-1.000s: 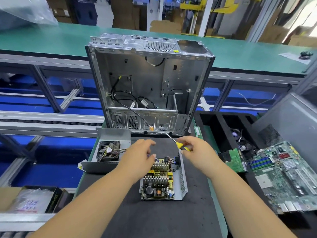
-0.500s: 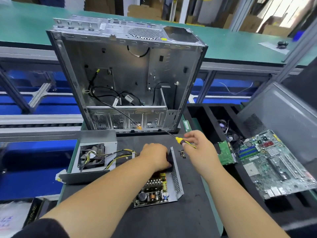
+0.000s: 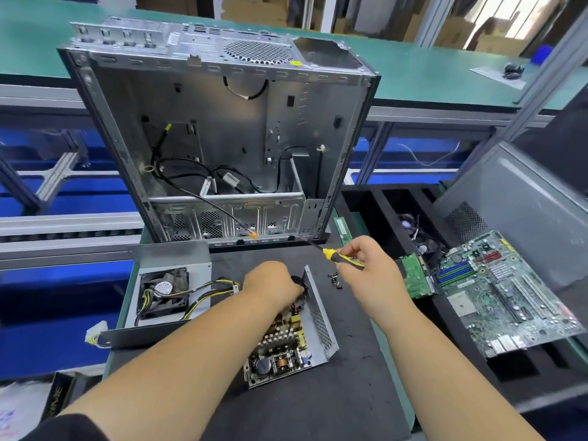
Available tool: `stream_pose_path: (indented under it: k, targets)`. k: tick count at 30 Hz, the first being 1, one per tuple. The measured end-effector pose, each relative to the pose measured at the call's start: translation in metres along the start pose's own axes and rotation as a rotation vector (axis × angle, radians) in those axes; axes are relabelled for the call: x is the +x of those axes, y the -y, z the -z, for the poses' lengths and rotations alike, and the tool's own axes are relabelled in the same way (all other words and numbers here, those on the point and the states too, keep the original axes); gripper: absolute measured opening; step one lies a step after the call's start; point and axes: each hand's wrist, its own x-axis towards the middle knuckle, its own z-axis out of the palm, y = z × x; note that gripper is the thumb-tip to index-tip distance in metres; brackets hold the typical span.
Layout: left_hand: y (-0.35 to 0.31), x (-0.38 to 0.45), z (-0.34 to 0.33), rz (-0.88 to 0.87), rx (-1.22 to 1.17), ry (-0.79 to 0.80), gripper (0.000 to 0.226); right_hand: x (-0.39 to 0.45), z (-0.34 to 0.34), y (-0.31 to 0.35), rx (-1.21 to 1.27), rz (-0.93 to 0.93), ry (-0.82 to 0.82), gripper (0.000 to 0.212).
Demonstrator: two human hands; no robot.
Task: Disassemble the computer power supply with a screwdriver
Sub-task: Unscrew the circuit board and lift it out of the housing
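- The power supply (image 3: 288,340) lies open on the black mat (image 3: 318,405) at the view's centre: a grey sheet-metal tray with a perforated side wall, holding a crowded circuit board with coils, capacitors and finned heatsinks.
- The left hand (image 3: 273,286) curls over the tray's 12 o'clock end, fingers hidden; what it holds cannot be told.
- The right hand (image 3: 369,275), at 2 o'clock, pinches a yellow-and-black screwdriver (image 3: 342,257), its thin shaft pointing to 10 o'clock.
- Small dark screws (image 3: 334,279) lie between the hands.
- At 9 o'clock sits the removed metal cover (image 3: 165,294) with a black fan and yellow-black wires.
- At 12 o'clock stands a bare steel computer case (image 3: 222,132); at 3 o'clock, a green motherboard (image 3: 506,291).
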Motion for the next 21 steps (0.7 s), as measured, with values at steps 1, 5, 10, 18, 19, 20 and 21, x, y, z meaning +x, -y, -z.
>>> stream_pose_path:
  k: [1,5,10,18,19,20,21]
  targets:
    - [0.000,0.000,0.001,0.010,-0.008,0.002,0.039,-0.001,0.000,0.000,-0.003,0.008,-0.004,0.020]
    - [0.001,-0.001,0.005,-0.006,-0.066,0.015,0.039,-0.002,0.000,0.002,-0.006,0.045,-0.034,0.018]
    - [0.006,-0.016,0.014,-0.054,-0.146,-0.056,0.042,-0.004,0.000,0.013,0.007,0.144,-0.021,0.018]
    - [0.025,-0.049,0.006,-0.269,-0.062,-0.170,0.021,-0.008,-0.008,0.020,-0.213,0.261,0.064,0.013]
    - [0.026,-0.051,0.003,-0.309,-0.013,-0.187,0.022,-0.008,-0.010,0.018,-0.249,0.260,0.078,0.013]
    - [0.026,-0.053,0.001,-0.344,0.029,-0.211,0.023,-0.008,-0.012,0.016,-0.280,0.261,0.092,0.013]
    - [0.027,-0.054,0.000,-0.365,0.054,-0.236,0.022,-0.007,-0.014,0.014,-0.305,0.263,0.103,0.012]
